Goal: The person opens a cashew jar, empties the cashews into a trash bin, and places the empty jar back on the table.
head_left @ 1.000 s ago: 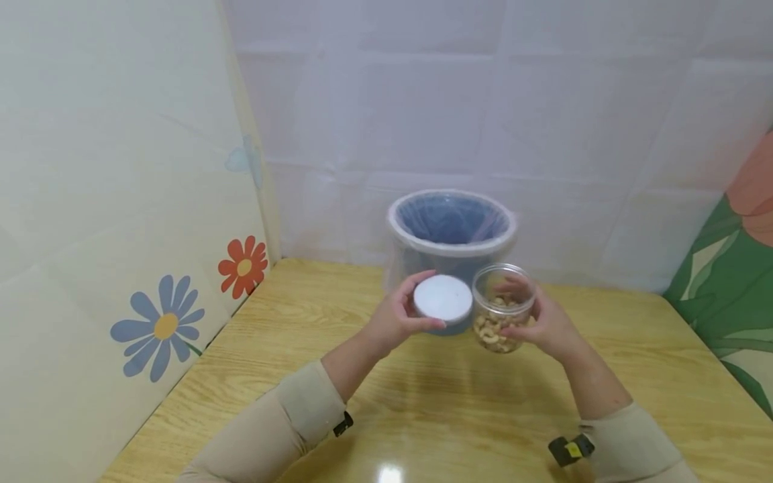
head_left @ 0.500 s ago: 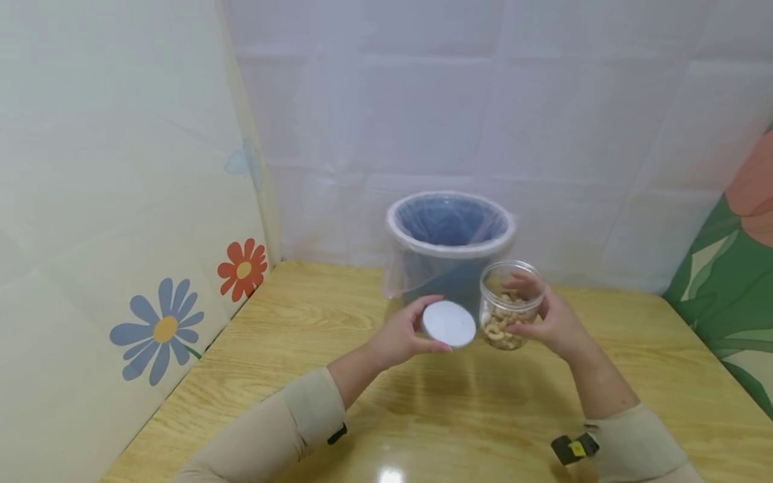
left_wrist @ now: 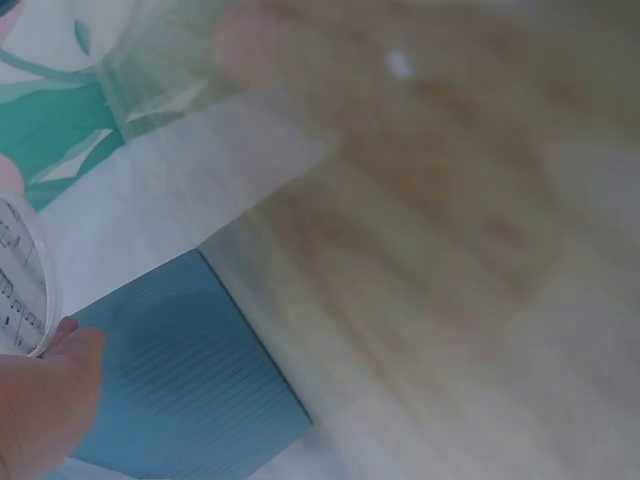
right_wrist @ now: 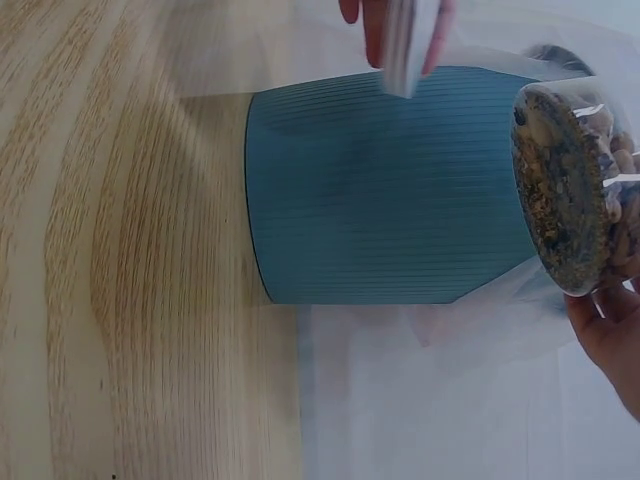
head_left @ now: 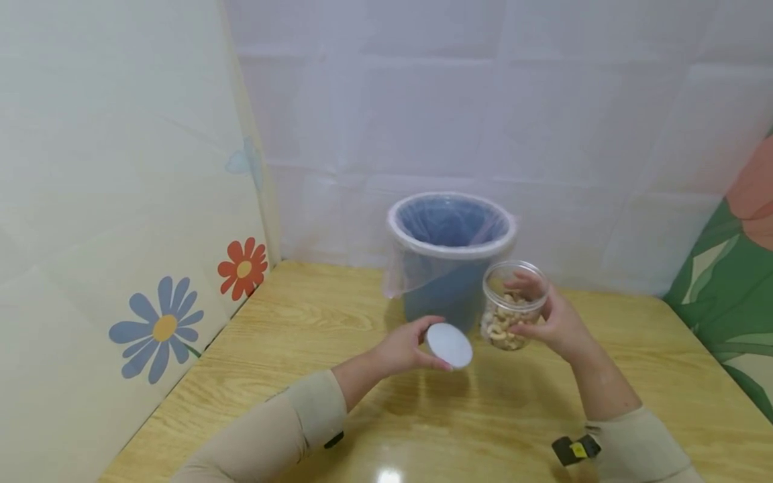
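Observation:
In the head view my left hand (head_left: pixel 401 349) pinches a white round lid (head_left: pixel 449 345) by its rim, the lid tilted in front of the bucket. At the left edge of the left wrist view, the lid (left_wrist: pixel 22 275) shows a face printed with lines and notes. My right hand (head_left: pixel 558 322) grips an uncovered clear jar (head_left: pixel 513 308) with cashews (head_left: pixel 502 323) in its lower part, to the right of the lid. The right wrist view shows the jar (right_wrist: pixel 590 190) from its base side and the lid (right_wrist: pixel 408 45) edge-on.
Behind both hands stands a blue bucket (head_left: pixel 435 295) with a clear plastic liner folded over its white rim. It rests on a wood-grain table (head_left: pixel 314 322). A pale sheet (head_left: pixel 392 121) hangs at the back, and flower-print sheets (head_left: pixel 164 329) stand at the sides.
My left hand has come down and nearer to me with the lid, which has tilted and parted from the jar. The right hand has shifted the jar slightly right.

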Demonstrator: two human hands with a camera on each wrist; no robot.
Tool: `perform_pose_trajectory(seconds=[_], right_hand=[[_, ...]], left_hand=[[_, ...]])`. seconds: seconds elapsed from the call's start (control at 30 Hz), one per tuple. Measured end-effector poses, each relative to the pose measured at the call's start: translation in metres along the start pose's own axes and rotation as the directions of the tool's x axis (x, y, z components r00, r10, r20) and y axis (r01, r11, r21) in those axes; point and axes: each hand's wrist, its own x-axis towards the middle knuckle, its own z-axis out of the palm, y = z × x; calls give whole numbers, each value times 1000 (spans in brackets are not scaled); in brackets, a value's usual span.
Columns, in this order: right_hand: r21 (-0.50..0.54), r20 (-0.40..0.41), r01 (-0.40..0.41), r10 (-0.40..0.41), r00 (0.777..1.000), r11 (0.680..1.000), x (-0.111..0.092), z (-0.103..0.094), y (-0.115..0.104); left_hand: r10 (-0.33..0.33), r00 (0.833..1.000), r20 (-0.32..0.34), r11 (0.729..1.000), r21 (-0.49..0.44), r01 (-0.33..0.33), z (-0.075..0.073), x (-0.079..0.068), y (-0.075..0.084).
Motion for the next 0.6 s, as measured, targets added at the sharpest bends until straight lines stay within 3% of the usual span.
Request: perform_pose_trajectory(seconds=[0.6], right_hand=[[6, -11, 2, -2, 1000, 1000, 0, -1, -3]], left_hand=[[-56, 994, 95, 972, 232, 33, 6, -1, -13]])
